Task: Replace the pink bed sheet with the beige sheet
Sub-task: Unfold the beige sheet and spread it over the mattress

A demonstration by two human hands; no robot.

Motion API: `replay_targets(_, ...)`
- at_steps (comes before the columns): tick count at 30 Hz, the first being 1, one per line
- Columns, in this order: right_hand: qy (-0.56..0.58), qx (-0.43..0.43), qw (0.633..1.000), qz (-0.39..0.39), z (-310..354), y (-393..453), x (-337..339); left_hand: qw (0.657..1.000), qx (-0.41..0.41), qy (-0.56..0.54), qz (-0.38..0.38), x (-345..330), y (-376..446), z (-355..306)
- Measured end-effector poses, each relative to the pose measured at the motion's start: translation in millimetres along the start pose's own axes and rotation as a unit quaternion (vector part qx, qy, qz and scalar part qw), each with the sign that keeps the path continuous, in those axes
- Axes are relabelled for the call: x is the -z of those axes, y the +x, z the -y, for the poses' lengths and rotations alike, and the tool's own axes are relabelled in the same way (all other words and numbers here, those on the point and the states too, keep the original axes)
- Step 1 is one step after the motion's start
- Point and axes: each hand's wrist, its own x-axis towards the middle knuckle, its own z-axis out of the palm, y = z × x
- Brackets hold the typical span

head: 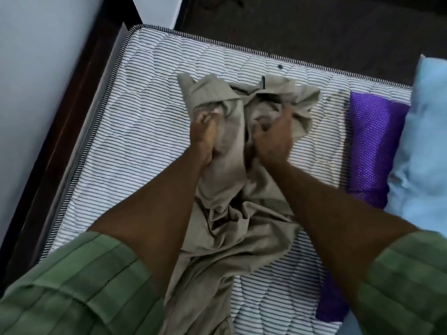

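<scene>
**Beige sheet bunched on bare mattress; spreading not yet begun**

One mattress (135, 141), striped, lies uncovered; no pink sheet is in view, so removal appears done. One beige sheet (232, 213) sits crumpled on the mattress, near its middle and trailing toward the near edge; nothing is spread or tucked.

Two hands are on the sheet; the left hand (205, 136) grasps a fold at the far end of the heap; the right hand (272, 139) is clenched on the fabric just beside it; both arms wear green sleeves.

On the mattress's right side lies one purple item (372, 146), and beyond it one pale blue pillow or cushion (425, 146); which of the two it is cannot be told.

Risks, as judged: the sheet is tangled, so a pull on the wrong fold may twist it further and lay it crooked; both grips are close together, so a shake may open only a narrow span; the purple item and blue bedding sit on the mattress and may catch or be buried under the sheet if not shifted first.
</scene>
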Motion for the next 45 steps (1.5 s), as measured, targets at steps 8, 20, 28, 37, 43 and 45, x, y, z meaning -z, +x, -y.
replay_targets(8,0.081,0.073,0.991,0.083,-11,-1,-17,0.970,0.176,-0.165,-0.023,-10,-20,1)
replay_targets(20,0.208,-0.155,0.939,-0.225,-49,39,86,0.931,0.087,0.331,0.130,6,-41,24)
replay_targets(28,0.211,-0.238,0.947,-0.048,-84,10,95,0.946,-0.095,0.292,0.103,-33,-70,36)
replay_targets(37,0.026,-0.105,0.968,-0.228,-54,8,112,0.913,-0.264,0.225,-0.216,-11,-67,-25)
replay_targets(43,-0.137,0.191,0.969,-0.082,-42,-5,106,0.925,0.064,0.184,0.325,-20,-98,-28)
replay_targets(45,-0.090,0.185,0.975,0.084,-38,-8,90,0.842,0.178,0.274,0.430,-25,-123,-21)
